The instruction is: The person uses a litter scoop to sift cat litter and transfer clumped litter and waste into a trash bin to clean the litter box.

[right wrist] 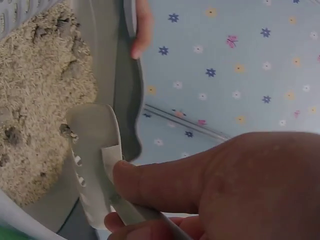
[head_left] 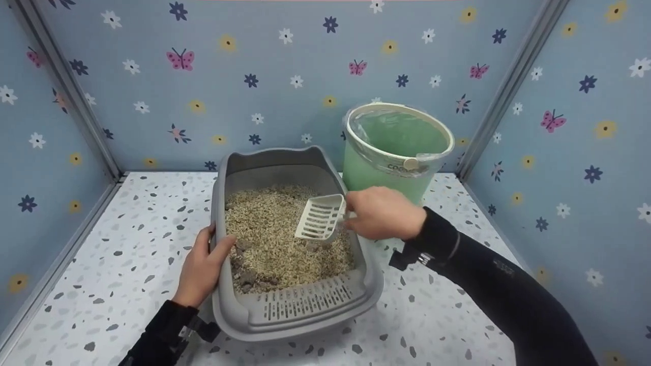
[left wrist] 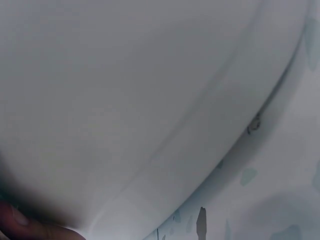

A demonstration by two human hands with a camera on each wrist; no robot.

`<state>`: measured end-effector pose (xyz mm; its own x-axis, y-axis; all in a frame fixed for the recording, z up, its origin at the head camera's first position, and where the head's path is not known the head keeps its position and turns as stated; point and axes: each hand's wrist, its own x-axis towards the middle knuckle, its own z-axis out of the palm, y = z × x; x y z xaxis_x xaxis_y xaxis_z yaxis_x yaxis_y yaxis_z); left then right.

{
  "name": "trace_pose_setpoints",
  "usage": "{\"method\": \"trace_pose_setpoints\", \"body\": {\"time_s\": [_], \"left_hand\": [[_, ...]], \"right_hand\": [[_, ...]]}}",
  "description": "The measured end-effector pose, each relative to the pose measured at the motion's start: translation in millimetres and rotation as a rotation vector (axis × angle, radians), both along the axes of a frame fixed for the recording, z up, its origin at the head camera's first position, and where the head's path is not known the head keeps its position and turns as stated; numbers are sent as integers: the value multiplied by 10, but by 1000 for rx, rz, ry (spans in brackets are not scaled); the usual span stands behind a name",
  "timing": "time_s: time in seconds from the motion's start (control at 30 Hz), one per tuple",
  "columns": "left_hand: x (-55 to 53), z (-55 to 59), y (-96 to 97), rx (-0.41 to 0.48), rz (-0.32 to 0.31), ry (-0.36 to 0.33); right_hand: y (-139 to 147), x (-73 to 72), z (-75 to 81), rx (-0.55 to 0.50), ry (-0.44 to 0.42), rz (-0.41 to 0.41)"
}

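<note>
L hand [head_left: 200, 269] low, L of ctr, gripping, L thumb [head_left: 223, 249] spread from fingers [head_left: 204, 236]; L forearm [head_left: 155, 335] blk-sleeved, angled up from btm. R hand [head_left: 384, 213] farther fwd, back up, pinching: R thumb [right wrist: 155, 185] nearly straight, fingertips [right wrist: 137, 233] curled under. R arm [head_left: 493, 277], also blk-sleeved, extends from lower R, bent.

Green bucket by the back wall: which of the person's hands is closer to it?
The right. The right hand, holding the slotted scoop, is just in front of the green bucket. The left hand is farther off, gripping the litter box's left rim.
</note>
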<state>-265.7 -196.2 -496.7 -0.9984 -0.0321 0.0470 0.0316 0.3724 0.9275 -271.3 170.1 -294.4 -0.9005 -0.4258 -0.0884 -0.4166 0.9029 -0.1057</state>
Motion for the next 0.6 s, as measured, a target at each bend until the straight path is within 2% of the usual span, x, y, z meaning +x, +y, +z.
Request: {"method": "trace_pose_setpoints", "body": {"time_s": [0.13, 0.37, 0.5, 0.6], "left_hand": [[2, 9, 8, -5, 3, -8], [-3, 2, -4, -11, 2, -12], [-4, -11, -8, -7, 1, -3], [0, -17, -4, -6, 3, 3]], "right_hand": [[-97, -47, -82, 108, -21, 20], [-328, -108, -65, 323, 27, 14], [-472, -135, -31, 422, 25, 64], [-551, -161, 9, 467, -13, 120]]}}
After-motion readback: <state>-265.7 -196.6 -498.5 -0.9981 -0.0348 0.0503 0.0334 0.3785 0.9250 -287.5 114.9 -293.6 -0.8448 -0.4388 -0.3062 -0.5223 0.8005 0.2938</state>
